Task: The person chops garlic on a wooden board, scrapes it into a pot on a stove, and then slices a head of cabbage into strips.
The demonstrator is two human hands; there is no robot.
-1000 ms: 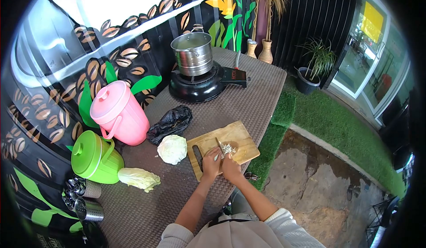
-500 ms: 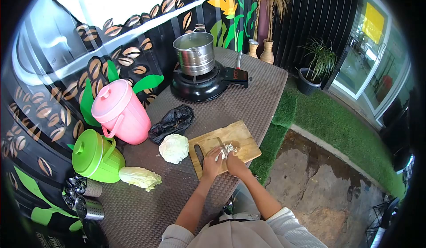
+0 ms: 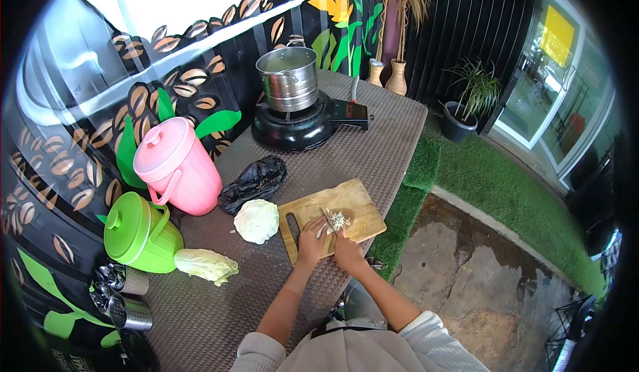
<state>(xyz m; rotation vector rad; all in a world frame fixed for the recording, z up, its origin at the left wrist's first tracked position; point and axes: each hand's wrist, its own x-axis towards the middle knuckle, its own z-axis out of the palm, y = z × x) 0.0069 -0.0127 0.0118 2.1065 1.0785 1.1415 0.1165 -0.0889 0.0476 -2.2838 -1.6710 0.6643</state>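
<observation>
A wooden cutting board (image 3: 363, 204) lies near the table's right edge, with a dark handle slot along its left end. My right hand (image 3: 347, 252) is closed around the handle of a knife (image 3: 328, 219), whose blade points away from me over the board. To its left, my left hand (image 3: 311, 240) presses a small pale vegetable piece (image 3: 321, 231) against the board beside the blade; the fingers partly cover it. Thin whitish shreds (image 3: 339, 221) are heaped by the blade. Left of the board sits a round pale cabbage (image 3: 257, 221).
A steel pot (image 3: 287, 82) stands on a black gas stove (image 3: 293, 127) at the back. Along the left are a black plastic bag (image 3: 254, 182), a pink lidded bucket (image 3: 181, 169), a green one (image 3: 141, 232), a long leafy cabbage (image 3: 205, 265) and metal utensil holders (image 3: 133, 312).
The view has shifted slightly, moving everything a little to the left. Both hands stay at the board, and the shreds beside the blade look somewhat more heaped.
</observation>
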